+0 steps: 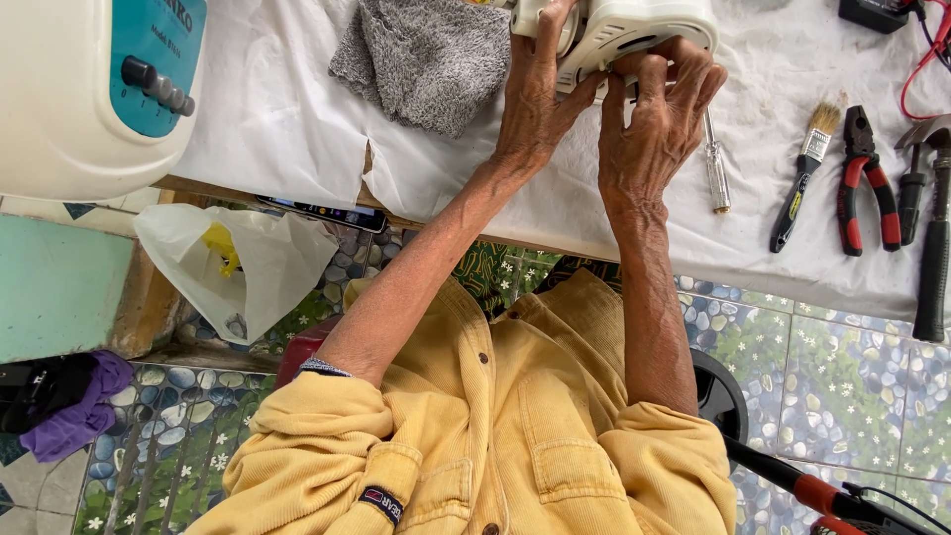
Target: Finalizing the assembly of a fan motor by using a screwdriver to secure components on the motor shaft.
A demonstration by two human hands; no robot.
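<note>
A cream plastic appliance housing [634, 30] lies at the far edge of a bench covered with white cloth [287, 119]. Both hands grip it. My left hand [535, 99] clasps its left side, thumb pressed against the lower rim. My right hand [654, 114] curls its fingers over the lower right edge. Most of the housing is cut off by the top of the frame. A grey towel [426, 54] sits just left of my left hand.
Right of my hands lie a clear-handled screwdriver [715, 163], a paintbrush [807, 168], red pliers [864, 183] and a hammer [931, 228]. A cream appliance with a teal knob panel [99, 79] stands left. A phone [327, 213] rests at the bench edge above a plastic bag [243, 263].
</note>
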